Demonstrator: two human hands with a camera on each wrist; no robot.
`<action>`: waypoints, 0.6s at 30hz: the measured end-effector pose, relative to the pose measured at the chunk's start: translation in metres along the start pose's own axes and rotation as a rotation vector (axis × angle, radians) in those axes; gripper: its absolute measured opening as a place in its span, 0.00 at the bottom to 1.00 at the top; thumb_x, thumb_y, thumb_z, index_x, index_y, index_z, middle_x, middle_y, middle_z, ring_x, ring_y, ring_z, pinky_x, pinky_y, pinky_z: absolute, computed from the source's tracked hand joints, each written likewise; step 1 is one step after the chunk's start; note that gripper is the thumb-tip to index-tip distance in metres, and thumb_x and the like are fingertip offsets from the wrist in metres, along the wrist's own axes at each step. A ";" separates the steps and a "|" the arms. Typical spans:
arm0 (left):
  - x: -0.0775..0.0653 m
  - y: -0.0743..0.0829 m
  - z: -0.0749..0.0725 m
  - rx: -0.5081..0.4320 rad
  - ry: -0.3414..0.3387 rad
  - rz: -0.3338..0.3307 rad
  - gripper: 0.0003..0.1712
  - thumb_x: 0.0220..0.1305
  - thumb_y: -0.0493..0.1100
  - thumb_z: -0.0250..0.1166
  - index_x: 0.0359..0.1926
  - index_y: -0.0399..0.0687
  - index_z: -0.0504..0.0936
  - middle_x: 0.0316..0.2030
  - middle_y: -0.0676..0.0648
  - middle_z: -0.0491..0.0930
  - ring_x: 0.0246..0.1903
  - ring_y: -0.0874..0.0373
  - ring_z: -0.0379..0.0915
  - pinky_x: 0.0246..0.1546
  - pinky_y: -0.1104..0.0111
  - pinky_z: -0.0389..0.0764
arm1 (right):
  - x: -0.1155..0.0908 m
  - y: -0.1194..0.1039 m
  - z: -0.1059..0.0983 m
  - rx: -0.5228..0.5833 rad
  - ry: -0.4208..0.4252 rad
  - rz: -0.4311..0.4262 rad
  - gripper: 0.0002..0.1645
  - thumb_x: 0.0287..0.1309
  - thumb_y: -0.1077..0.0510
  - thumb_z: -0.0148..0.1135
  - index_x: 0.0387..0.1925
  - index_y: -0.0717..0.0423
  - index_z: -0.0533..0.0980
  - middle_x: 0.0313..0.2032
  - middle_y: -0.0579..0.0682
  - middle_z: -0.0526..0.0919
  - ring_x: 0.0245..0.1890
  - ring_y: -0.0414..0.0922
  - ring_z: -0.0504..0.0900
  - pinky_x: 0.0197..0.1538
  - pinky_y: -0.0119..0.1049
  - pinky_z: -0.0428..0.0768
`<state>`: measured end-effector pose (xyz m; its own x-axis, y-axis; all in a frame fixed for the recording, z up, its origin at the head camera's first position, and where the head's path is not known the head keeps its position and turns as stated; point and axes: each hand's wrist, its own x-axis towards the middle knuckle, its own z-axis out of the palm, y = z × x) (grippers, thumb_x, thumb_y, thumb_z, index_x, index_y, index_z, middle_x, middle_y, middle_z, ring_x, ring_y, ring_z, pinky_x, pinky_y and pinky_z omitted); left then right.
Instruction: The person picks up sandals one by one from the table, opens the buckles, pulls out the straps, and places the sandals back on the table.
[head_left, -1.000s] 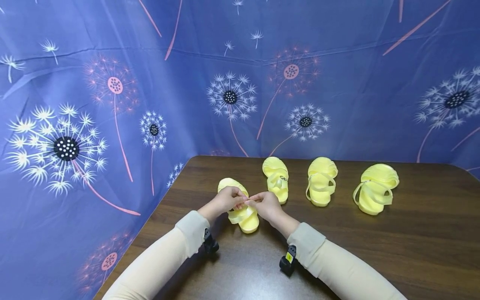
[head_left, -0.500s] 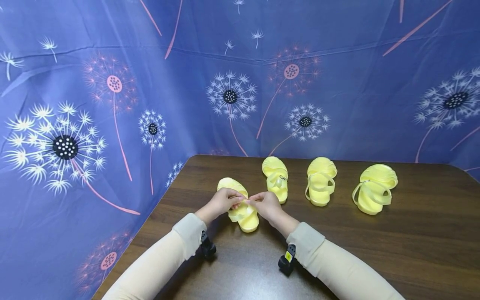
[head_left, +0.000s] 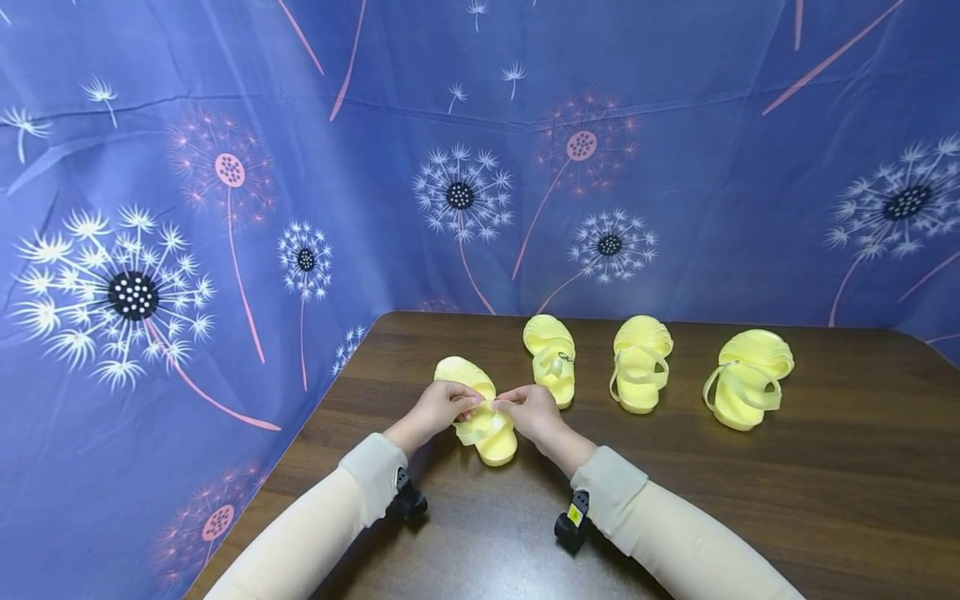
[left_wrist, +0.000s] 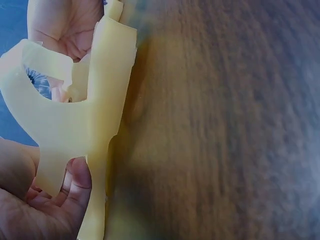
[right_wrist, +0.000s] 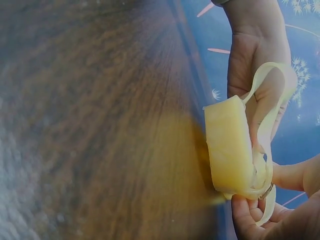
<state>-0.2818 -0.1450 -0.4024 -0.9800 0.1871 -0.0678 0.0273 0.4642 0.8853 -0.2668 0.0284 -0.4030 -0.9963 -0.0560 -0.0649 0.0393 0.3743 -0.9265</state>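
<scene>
No readable text or labels.

Yellow sandals [head_left: 491,437], blue dandelion-print backdrop [head_left: 697,167]

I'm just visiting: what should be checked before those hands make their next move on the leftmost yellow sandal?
1. Leftmost sandal sole down on the table: ok.
2. Left hand holding it: ok, fingers curled against it.
3. Right hand gripping the strap: ok, pinched beside the buckle.
4. Strap fastened: cannot tell, fingers partly hide the buckle.
5. Second sandal from the left clear of the right hand: cannot tell, they overlap in the head view.
</scene>
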 end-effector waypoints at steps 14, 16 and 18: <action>0.008 0.018 -0.002 0.244 -0.070 0.181 0.07 0.63 0.37 0.65 0.39 0.38 0.87 0.37 0.42 0.87 0.35 0.62 0.80 0.36 0.73 0.82 | 0.000 -0.002 0.000 -0.008 0.001 0.011 0.09 0.57 0.60 0.66 0.34 0.64 0.83 0.38 0.56 0.85 0.36 0.42 0.77 0.31 0.27 0.73; 0.009 0.019 -0.002 0.235 -0.075 0.159 0.07 0.63 0.37 0.65 0.39 0.37 0.87 0.36 0.42 0.87 0.32 0.63 0.80 0.34 0.72 0.82 | 0.000 -0.002 0.000 -0.009 -0.002 0.012 0.09 0.57 0.60 0.66 0.34 0.64 0.84 0.37 0.55 0.85 0.36 0.42 0.77 0.31 0.27 0.73; 0.008 0.020 -0.001 0.218 -0.077 0.130 0.08 0.63 0.37 0.66 0.39 0.37 0.87 0.35 0.42 0.87 0.30 0.63 0.80 0.33 0.72 0.83 | 0.000 -0.002 0.000 -0.007 -0.003 0.016 0.09 0.57 0.59 0.67 0.34 0.64 0.84 0.37 0.55 0.85 0.36 0.42 0.77 0.31 0.27 0.73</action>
<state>-0.2896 -0.1354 -0.3845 -0.9476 0.3194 -0.0020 0.2025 0.6057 0.7695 -0.2665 0.0272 -0.4012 -0.9953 -0.0528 -0.0809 0.0548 0.3817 -0.9227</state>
